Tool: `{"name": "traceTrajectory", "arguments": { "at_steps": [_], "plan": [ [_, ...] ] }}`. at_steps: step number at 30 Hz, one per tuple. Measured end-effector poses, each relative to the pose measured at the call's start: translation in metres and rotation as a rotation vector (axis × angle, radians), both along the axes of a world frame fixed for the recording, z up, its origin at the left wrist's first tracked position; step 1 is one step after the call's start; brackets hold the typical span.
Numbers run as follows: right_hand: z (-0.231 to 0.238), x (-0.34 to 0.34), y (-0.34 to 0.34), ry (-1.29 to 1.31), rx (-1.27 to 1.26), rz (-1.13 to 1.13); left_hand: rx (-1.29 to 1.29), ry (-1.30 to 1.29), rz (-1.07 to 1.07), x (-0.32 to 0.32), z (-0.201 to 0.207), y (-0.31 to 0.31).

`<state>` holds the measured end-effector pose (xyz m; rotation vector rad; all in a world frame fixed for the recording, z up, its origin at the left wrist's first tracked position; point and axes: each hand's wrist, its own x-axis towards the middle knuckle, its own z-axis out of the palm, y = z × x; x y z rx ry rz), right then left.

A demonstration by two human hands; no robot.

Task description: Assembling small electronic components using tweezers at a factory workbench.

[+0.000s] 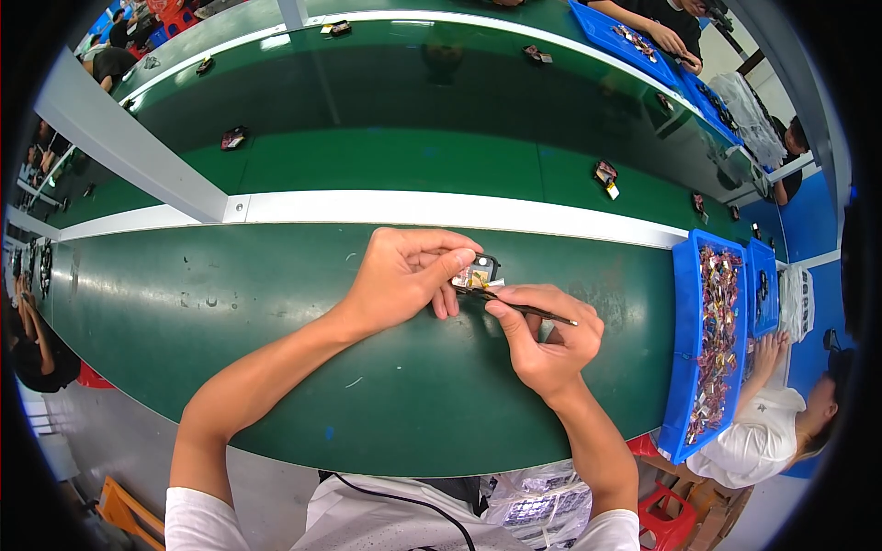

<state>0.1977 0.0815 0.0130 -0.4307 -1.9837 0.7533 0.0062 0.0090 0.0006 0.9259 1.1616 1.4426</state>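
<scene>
The left hand (400, 275) pinches a small black-framed component with a yellowish, shiny insert (477, 274) between thumb and fingertips, its grip closed on the piece and holding it just above the green table (276, 331). The right hand (547, 335) has its grip closed around thin dark metal tweezers (528, 310), held like a pen, with the tips pointing left and meeting the lower edge of the component. The two hands sit close together, nearly touching, so the component lies right at the left fingertips and at the tweezer tips.

Judging from this, the piece is in the middle of being worked on: it is already in hand and the tool is already at it, but it has not been set down on the table or on the conveyor belt (413, 156) beyond the white rail (441, 209), where similar small parts lie spaced out. A long blue plastic tray filled with small mixed parts (684, 367) stands to the right, well apart from both hands.
</scene>
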Motion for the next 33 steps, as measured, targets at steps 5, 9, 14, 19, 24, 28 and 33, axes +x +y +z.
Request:
{"name": "traceTrajectory", "arguments": {
  "at_steps": [5,9,14,19,24,28,33],
  "plan": [
    [0.004,-0.002,-0.001,-0.020,0.056,-0.007,0.020,0.072,0.009,0.001,-0.004,0.000],
    [0.006,-0.002,-0.003,-0.050,0.136,-0.029,0.013,0.145,0.020,0.002,-0.002,0.000],
    [0.006,-0.001,-0.003,-0.081,0.151,-0.038,-0.059,0.151,0.019,0.004,0.002,0.002],
    [0.006,0.000,-0.002,-0.080,0.153,-0.022,-0.054,0.170,-0.063,0.000,0.004,0.003],
    [0.004,-0.001,-0.001,-0.088,0.196,-0.019,-0.050,0.215,-0.068,0.002,0.006,0.003],
    [0.002,-0.003,-0.001,-0.108,0.290,-0.020,-0.048,0.242,-0.038,0.003,0.001,0.004],
    [0.001,-0.002,-0.002,-0.113,0.340,-0.017,-0.070,0.230,0.009,0.008,0.001,0.003]
  ]
}}
